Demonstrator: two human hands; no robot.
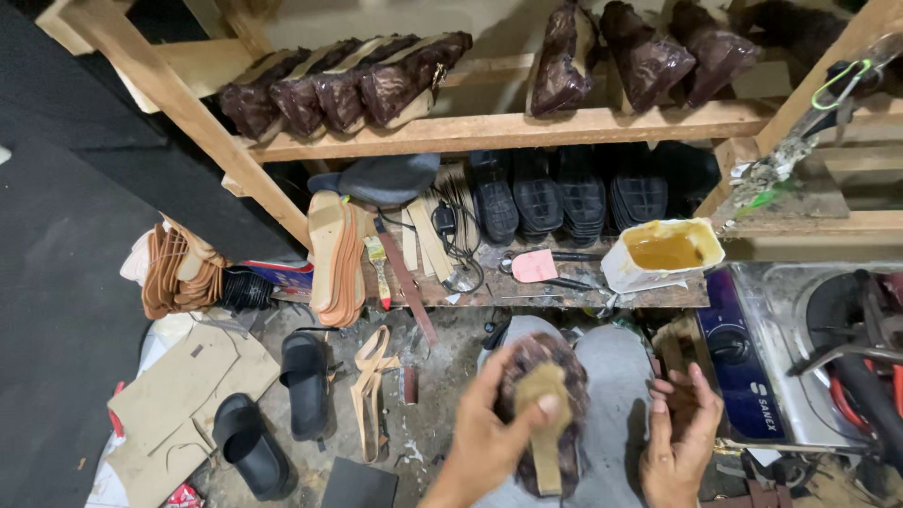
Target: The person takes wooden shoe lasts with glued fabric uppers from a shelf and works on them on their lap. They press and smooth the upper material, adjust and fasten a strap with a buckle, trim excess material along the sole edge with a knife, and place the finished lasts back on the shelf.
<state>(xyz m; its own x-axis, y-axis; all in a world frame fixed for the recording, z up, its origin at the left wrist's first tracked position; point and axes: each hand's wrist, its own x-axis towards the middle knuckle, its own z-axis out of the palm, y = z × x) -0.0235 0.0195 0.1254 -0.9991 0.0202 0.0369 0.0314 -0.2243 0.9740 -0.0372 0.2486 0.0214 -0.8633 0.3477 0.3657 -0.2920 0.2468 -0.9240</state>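
Pressing a tan, tongue-shaped insole piece (546, 414) against the underside of a dark brown patterned shoe upper (541, 362), the left hand (489, 437) has its grip closed on both, thumb flat on the tan strip, with the shoe resting on the grey-trousered knees (611, 376). The right hand (679, 437) waits just beside it with fingers loosely curled; it may be cradling something small and dark, though blur hides what. Judging by this, the step in hand is seating the insole on the upper (a fitting or gluing stage), and the next move calls for steady pressure along the strip and probably adhesive. A white tub of amber glue (663, 252) sits on the low wooden worktop (564, 293) ahead, near stacked black rubber soles (555, 198).
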